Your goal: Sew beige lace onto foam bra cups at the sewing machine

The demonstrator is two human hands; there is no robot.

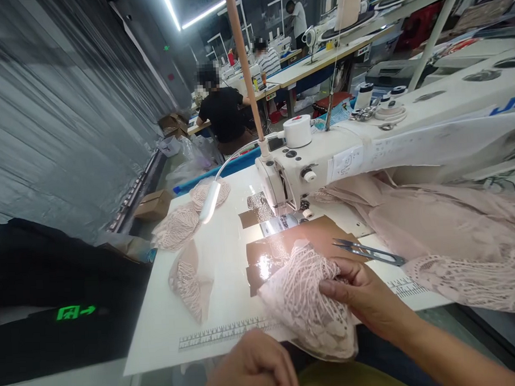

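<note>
A pale pink lace bra cup (307,299) is pinched at its right side between the thumb and fingers of my right hand (358,288). The cup hangs partly over the table's front edge. Low in the view, my left hand (252,367) is curled closed beside the cup, apart from it; whatever its fingers may hold is hidden. Thread snips (371,250) lie just beyond my right hand. Behind the cup, brown tape (302,242) covers the bed of the sewing machine (283,186). Another lace cup piece (191,281) lies on the table to the left.
More lace cups (176,228) rest at the table's far left, under a bent lamp (210,201). Pink lace fabric (450,224) is heaped on the right. A printed ruler (225,334) runs along the front edge. Beyond the machine, a person in black (224,112) sits at another table.
</note>
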